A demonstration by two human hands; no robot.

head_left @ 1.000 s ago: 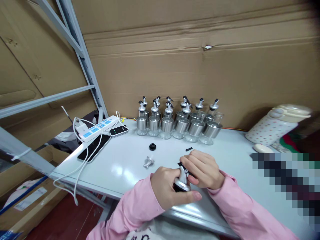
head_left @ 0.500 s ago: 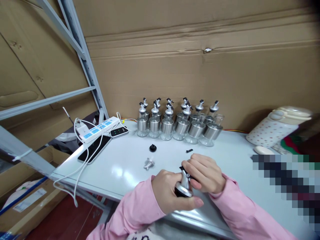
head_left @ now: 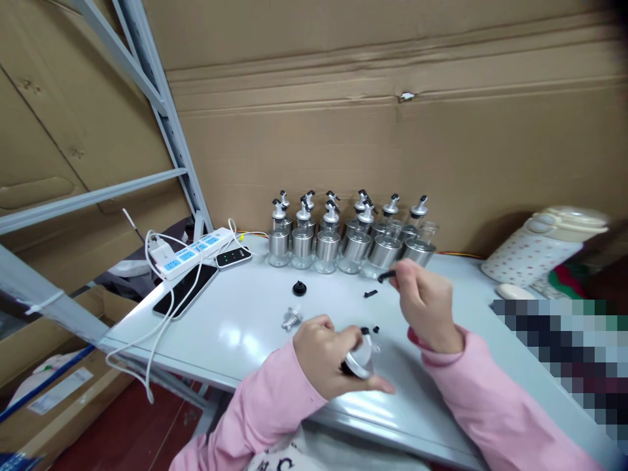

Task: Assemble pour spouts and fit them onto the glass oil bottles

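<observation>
My left hand (head_left: 326, 356) is closed around a silver pourer cap (head_left: 360, 356) with a black underside, held just above the near part of the white table (head_left: 235, 327). My right hand (head_left: 426, 297) is raised to the right of it and pinches a small black stick-like part (head_left: 386, 277) between its fingertips. A tiny black bit (head_left: 375, 329) lies by the cap. On the table ahead lie another short black part (head_left: 370, 294), a round black stopper (head_left: 299, 288) and a small clear-and-silver spout piece (head_left: 292, 318).
Several glass bottles with steel bands and pourer tops (head_left: 350, 242) stand in rows at the back against a cardboard wall. A power strip (head_left: 189, 252), a phone (head_left: 184, 290) and a small black device (head_left: 233, 257) lie at the left. A dotted flask (head_left: 540, 248) lies at the right.
My right hand has left the cap and lifted up and to the right, taking a small black part with it. My left hand still holds the cap, now tilted.
</observation>
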